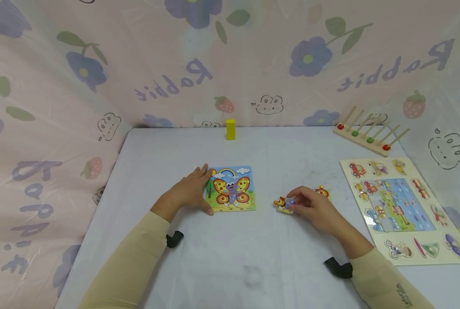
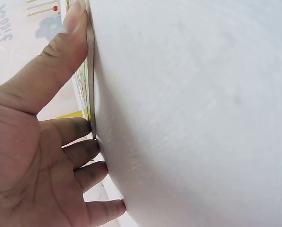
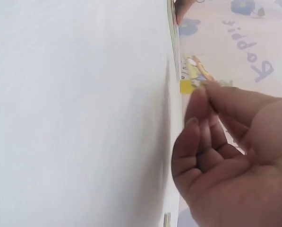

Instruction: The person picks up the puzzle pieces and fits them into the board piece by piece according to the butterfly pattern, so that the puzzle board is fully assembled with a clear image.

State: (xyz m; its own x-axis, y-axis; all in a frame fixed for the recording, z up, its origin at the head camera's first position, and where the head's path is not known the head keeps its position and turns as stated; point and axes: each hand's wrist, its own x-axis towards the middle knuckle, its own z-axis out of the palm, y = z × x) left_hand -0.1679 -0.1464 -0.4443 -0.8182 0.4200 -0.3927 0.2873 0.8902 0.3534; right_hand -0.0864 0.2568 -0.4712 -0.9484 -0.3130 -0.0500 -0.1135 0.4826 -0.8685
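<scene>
A square butterfly picture board (image 1: pixel 231 189) lies flat on the white table. My left hand (image 1: pixel 187 189) rests against its left side, fingers spread, thumb at the near left corner; in the left wrist view the left hand (image 2: pixel 51 142) touches the board's edge (image 2: pixel 90 90). To the right of the board, my right hand (image 1: pixel 316 210) pinches a small picture piece (image 1: pixel 282 203) between thumb and fingers. The right wrist view has the right hand (image 3: pixel 235 151) with the piece (image 3: pixel 197 71) at its fingertips. Another piece (image 1: pixel 322 192) lies just behind the right hand, partly covered.
A yellow block (image 1: pixel 231 130) stands at the table's back edge. At the back right is a wooden peg stand (image 1: pixel 363 141) with red and green beads. A large picture puzzle board (image 1: pixel 404 214) lies on the right. Patterned cloth (image 1: pixel 230 64) hangs behind the table (image 1: pixel 222 257).
</scene>
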